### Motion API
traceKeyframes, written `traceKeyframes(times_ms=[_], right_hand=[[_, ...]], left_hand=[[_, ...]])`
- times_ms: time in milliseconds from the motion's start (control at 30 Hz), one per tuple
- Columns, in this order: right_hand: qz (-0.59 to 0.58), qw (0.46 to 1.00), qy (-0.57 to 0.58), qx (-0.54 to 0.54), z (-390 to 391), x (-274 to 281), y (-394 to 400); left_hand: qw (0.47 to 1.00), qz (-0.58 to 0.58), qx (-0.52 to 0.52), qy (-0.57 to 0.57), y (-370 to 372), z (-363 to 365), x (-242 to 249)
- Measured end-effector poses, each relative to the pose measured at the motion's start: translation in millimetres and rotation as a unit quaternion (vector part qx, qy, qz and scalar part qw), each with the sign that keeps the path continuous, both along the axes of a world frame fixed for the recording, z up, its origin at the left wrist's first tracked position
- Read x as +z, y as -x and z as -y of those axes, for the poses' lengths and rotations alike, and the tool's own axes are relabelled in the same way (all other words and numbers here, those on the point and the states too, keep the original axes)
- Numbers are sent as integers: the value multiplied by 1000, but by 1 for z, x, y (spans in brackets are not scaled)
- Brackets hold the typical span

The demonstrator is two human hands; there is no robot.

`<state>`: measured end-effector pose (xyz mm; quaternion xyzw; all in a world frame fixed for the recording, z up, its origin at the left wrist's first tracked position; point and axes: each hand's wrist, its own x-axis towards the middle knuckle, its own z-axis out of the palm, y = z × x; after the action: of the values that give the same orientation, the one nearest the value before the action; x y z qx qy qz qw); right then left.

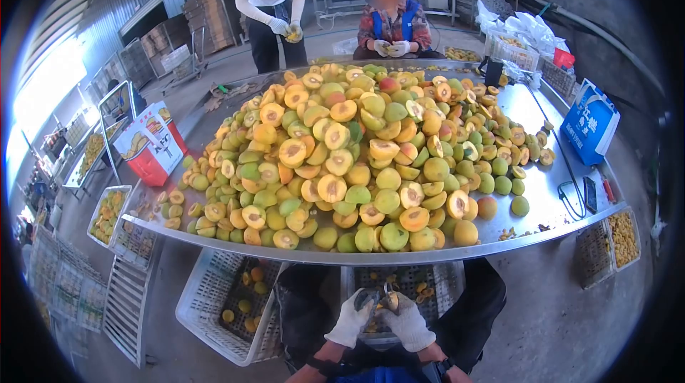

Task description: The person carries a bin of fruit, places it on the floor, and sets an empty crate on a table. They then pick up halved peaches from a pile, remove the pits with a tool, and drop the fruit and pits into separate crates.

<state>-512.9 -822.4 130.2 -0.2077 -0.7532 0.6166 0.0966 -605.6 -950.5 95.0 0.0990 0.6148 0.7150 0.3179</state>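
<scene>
My left hand (352, 320) and my right hand (410, 322), both in white gloves, are held close together below the near edge of the metal table (549, 201). Between them they grip a small fruit (378, 300), and a short metal tool seems to stick up from it. Both hands hover over a white crate (357, 276) that holds fruit pieces. A large heap of halved and whole yellow-green fruit (357, 162) covers the table in front of me.
Across the table, one person stands and another sits, each with gloved hands (285, 26) on fruit. A white crate (214, 304) lies at lower left, trays of fruit (107, 212) at left, a blue bag (589, 123) and a phone (590, 194) at right.
</scene>
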Motion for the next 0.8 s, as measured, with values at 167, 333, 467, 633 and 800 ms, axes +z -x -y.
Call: traceKeyframes(times_ms=[167, 333, 467, 633, 800], right_hand=[[-7, 1000, 9, -21, 0, -5, -3], [16, 990, 120, -71, -1, 16, -3], [17, 994, 79, -76, 0, 22, -1], [10, 994, 92, -56, -3, 30, -2], [26, 994, 90, -52, -9, 24, -7]], left_hand=[[996, 93, -3, -9, -2, 1, 4], [984, 173, -2, -40, -7, 5, 26], [991, 129, 26, -16, -8, -2, 7], [992, 116, 39, -15, -11, -5, 11], [993, 102, 34, -45, -18, -8, 26]])
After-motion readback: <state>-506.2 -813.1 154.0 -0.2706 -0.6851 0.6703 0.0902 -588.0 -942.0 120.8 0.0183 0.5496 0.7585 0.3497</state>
